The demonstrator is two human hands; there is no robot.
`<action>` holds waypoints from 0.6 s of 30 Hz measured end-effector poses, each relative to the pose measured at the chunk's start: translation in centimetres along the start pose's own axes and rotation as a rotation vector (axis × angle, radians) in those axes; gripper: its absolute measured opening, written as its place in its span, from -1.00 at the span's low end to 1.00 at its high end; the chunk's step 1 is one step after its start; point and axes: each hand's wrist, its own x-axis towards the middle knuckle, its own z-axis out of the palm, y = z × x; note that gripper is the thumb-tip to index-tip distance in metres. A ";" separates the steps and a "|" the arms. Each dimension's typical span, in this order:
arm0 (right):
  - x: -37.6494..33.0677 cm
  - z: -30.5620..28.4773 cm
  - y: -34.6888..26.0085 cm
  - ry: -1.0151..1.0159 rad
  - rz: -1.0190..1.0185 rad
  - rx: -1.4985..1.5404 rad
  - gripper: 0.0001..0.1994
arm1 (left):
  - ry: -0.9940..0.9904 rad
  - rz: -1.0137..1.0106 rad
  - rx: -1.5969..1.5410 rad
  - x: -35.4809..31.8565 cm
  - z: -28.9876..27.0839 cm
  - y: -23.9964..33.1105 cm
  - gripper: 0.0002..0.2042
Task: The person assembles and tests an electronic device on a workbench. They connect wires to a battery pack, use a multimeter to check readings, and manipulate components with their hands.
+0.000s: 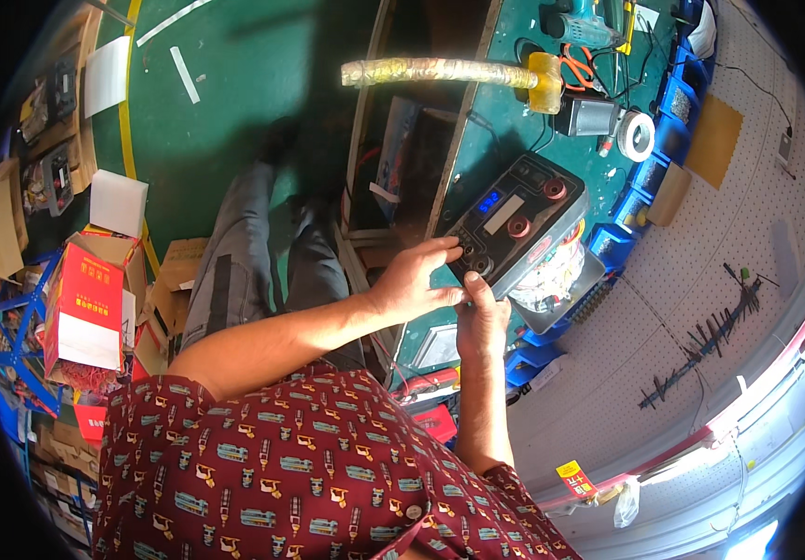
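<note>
A black box-shaped electronic device (510,222) with a lit blue digital display, red round fittings and small dark knobs lies tilted at the bench's near edge. My left hand (412,280) grips its near-left corner, index finger on the panel's edge and thumb lower down. My right hand (484,317) closes on the near end, thumb up beside a dark knob (484,265) and the other fingers curled, partly hidden. Just right of the device sits a grey tray (566,297) holding clear plastic bags.
A yellow-headed mallet (544,82) overhangs the green bench's left edge. Behind it lie orange-handled scissors (574,67), a teal power tool (586,23) and a white tape roll (636,135). Blue bins (671,138) line the pegboard wall. Cartons, including a red-and-white box (90,299), stand left.
</note>
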 end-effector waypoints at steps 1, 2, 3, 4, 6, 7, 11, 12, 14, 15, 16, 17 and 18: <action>0.0 0.1 -0.2 -0.020 0.007 0.022 -0.66 | 0.004 0.001 -0.009 0.0 0.1 0.1 -0.38; -0.1 0.2 -0.3 -0.040 0.015 0.043 -0.65 | 0.009 0.002 -0.018 -0.1 0.1 0.1 -0.37; 0.2 -0.2 0.1 -0.048 0.018 0.070 -0.62 | 0.013 0.003 -0.025 -0.2 0.2 0.1 -0.37; 0.4 -0.4 0.1 -0.074 0.036 0.075 -0.62 | 0.026 0.009 -0.026 -0.2 0.3 0.0 -0.37; 0.6 -0.9 -0.1 -0.125 0.071 0.087 -0.61 | 0.050 0.022 -0.027 -0.3 0.5 0.0 -0.37; 0.5 -0.8 -0.2 -0.136 0.065 0.094 -0.62 | 0.048 0.025 -0.024 -0.3 0.5 0.0 -0.37; 0.3 -0.7 -0.4 -0.173 0.062 0.104 -0.65 | 0.054 0.028 -0.032 -0.3 0.6 -0.2 -0.38; 0.5 -0.8 -0.3 -0.183 0.065 0.104 -0.65 | 0.059 0.028 -0.038 -0.2 0.6 -0.2 -0.38; 0.5 -1.5 0.2 -0.134 0.056 0.080 -0.68 | 0.042 0.015 -0.058 -0.1 0.5 -0.3 -0.39; 0.5 -1.4 0.6 -0.106 0.040 0.078 -0.68 | 0.036 0.008 -0.064 -0.1 0.4 -0.3 -0.39; 0.4 -1.0 0.9 -0.078 0.024 0.076 -0.69 | 0.031 0.018 -0.054 0.0 0.3 -0.3 -0.39; 0.2 -0.4 0.8 -0.035 -0.012 0.049 -0.78 | 0.026 0.028 -0.046 0.0 0.2 -0.3 -0.40; 0.3 -0.8 0.7 -0.063 0.001 0.027 -0.74 | 0.022 0.036 -0.042 -0.1 0.3 -0.3 -0.40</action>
